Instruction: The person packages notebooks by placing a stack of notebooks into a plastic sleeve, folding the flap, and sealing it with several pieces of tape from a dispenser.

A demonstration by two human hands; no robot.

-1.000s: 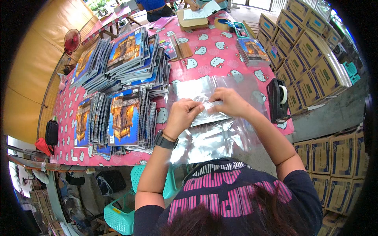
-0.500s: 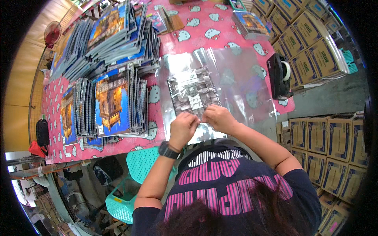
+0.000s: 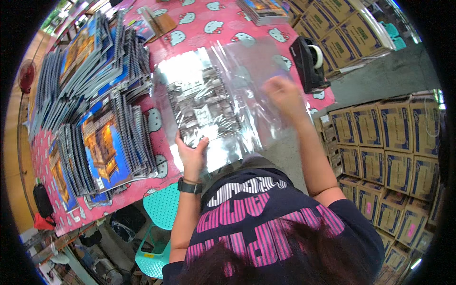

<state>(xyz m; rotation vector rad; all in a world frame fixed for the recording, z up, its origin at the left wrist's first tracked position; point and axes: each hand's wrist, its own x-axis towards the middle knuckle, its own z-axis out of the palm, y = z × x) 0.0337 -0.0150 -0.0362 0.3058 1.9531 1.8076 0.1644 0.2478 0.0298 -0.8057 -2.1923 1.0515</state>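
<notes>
Whereas both hands were pinching the near edge earlier, the grey printed booklet in clear plastic sleeve (image 3: 204, 107) is now being gripped at its near edge by the left hand (image 3: 191, 154) alone; the blurred right hand (image 3: 283, 95) is being held apart, its grip undeterminable.

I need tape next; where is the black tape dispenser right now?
In the head view, the black tape dispenser stands on the pink table's right edge, just beyond the right hand, beside stacked cardboard boxes.
</notes>
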